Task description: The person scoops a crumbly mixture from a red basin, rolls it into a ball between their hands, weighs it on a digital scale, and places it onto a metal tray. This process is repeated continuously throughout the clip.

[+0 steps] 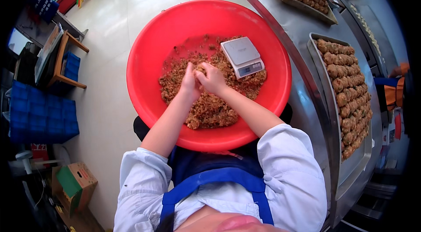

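Observation:
A large round red plastic basin sits before me with loose, crumbly brown filling mixture heaped in it. Over the middle of the mixture, my left hand and my right hand are cupped together around a small lump of the mixture, mostly hidden by my fingers. A white digital kitchen scale rests tilted on the mixture just right of my hands, its platform bare. On the steel table to the right, a metal tray holds rows of shaped balls.
The steel worktable borders the basin's right side. A second tray piled with balls stands farther back. Blue plastic crates, a wooden stool and a cardboard box stand at left. Another person's arm shows at far right.

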Demonstrator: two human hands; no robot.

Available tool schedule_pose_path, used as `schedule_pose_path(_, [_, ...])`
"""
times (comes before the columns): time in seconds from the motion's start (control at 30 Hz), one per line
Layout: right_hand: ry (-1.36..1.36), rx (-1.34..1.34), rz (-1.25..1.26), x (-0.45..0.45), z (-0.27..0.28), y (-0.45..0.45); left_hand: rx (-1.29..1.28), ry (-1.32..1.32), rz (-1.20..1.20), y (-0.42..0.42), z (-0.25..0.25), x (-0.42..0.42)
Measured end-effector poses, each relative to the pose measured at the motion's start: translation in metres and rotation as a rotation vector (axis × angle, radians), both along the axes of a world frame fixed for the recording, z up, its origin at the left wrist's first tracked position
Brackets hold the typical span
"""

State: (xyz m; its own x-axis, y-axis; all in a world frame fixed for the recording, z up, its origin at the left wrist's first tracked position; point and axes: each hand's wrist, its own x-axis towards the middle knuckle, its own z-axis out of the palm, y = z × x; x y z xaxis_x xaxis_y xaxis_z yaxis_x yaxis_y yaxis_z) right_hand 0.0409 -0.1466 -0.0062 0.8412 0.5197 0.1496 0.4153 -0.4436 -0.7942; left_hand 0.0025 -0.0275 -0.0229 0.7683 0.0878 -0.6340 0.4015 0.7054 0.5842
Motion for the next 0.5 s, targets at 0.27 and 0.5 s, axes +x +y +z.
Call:
schedule_pose_path(0.27, [-0.569, -0.026, 0.002, -0.01, -0.011, 0.01, -0.363, -0.198, -0.005, 0.008, -0.026, -0.001])
schedule_pose_path(0.5, [-0.013, 0.054, -0.112, 0.028, -0.019, -0.002, 0.257, 0.047, -0.071, -0.018, 0.024, -0.009])
